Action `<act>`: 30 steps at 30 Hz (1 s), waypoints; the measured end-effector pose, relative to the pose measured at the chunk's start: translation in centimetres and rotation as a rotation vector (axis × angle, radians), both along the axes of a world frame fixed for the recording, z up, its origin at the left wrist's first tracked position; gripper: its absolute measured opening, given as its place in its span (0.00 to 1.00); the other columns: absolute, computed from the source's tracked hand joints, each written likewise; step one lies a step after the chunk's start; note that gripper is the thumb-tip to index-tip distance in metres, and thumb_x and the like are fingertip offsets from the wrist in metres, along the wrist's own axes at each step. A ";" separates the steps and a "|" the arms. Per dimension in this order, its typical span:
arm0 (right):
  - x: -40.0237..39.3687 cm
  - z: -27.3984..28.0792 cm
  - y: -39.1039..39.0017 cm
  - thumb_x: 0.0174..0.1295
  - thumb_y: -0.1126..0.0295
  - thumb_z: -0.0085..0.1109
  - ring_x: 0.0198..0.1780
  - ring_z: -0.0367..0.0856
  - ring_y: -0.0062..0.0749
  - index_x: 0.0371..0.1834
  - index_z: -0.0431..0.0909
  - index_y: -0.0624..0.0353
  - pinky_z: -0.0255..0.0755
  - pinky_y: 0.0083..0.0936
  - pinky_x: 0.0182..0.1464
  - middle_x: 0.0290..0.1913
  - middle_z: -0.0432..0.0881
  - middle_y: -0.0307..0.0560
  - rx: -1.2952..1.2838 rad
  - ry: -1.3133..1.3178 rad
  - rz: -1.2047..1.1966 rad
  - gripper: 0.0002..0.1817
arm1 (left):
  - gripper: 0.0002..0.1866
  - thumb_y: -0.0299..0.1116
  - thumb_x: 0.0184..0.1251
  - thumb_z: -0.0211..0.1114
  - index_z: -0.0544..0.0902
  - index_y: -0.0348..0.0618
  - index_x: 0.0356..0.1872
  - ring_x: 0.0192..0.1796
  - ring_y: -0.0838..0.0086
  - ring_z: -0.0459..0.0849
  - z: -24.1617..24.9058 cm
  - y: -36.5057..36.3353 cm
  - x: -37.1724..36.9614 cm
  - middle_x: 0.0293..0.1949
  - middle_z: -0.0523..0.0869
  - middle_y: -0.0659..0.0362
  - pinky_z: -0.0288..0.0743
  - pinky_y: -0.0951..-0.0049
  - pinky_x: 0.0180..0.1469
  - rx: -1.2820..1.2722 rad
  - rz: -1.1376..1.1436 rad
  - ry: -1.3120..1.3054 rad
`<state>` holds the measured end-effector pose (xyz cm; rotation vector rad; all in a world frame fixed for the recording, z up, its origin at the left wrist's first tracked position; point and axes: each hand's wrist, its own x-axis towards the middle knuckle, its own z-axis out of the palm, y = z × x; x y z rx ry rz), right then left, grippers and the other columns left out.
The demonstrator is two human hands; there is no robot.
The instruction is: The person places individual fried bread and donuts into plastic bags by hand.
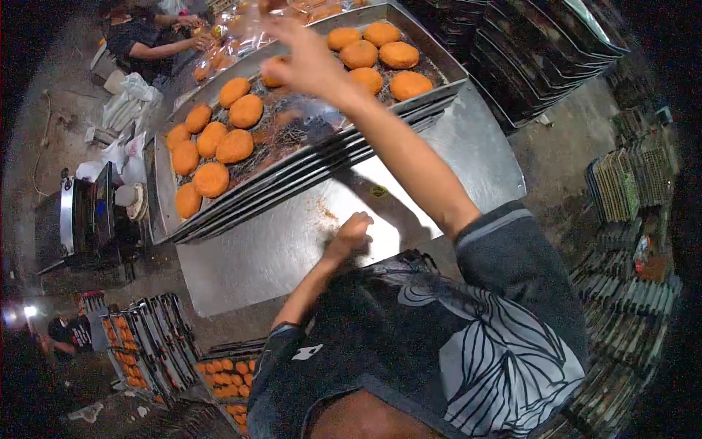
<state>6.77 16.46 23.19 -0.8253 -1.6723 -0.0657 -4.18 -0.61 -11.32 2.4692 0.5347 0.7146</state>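
Note:
Stretched out over a large metal tray [455,72], my right hand [301,60] is smeared by motion, its fingers apart and nothing visible in them. Round orange-brown buns [235,146] lie in groups at the tray's left and right ends, and one bun [274,79] is partly covered by the hand. Dark crumbs and a shiny patch show on the tray's bare middle. My left hand [352,233] is held curled low over the metal table [248,267], with no object visible in it. Its palm side is hidden.
More trays are stacked under the front one. Dark trays [534,51] stand in a pile at the upper right. A co-worker's arm [164,50] reaches toward bagged buns [212,55] at the upper left. Racks with buns [228,377] stand at the lower left; crates [618,183] are at the right.

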 end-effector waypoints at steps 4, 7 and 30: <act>4.3 -12.0 -14.1 0.49 0.60 0.59 0.41 0.78 0.34 0.43 0.73 0.64 0.70 0.27 0.45 0.39 0.78 0.52 -0.943 0.114 0.397 0.22 | 0.14 0.41 0.51 0.56 0.77 0.38 0.24 0.33 0.61 0.75 3.9 0.2 0.7 0.23 0.76 0.52 0.68 0.66 0.38 -0.530 0.107 0.270; 7.1 -19.4 -22.7 0.50 0.68 0.58 0.35 0.77 0.25 0.36 0.76 0.63 0.70 0.23 0.40 0.30 0.79 0.49 -1.339 0.013 0.456 0.12 | 0.14 0.39 0.58 0.52 0.78 0.37 0.30 0.36 0.62 0.77 7.8 1.2 0.6 0.28 0.79 0.52 0.69 0.69 0.43 -0.508 0.139 0.028; -5.9 -12.2 -14.4 0.58 0.61 0.51 0.53 0.69 0.42 0.58 0.60 0.56 0.69 0.39 0.50 0.57 0.65 0.54 -1.488 1.648 1.460 0.26 | 0.31 0.36 0.60 0.53 0.50 0.40 0.61 0.47 0.69 0.73 20.6 1.1 -4.5 0.48 0.69 0.48 0.71 0.68 0.49 -1.156 0.209 -1.585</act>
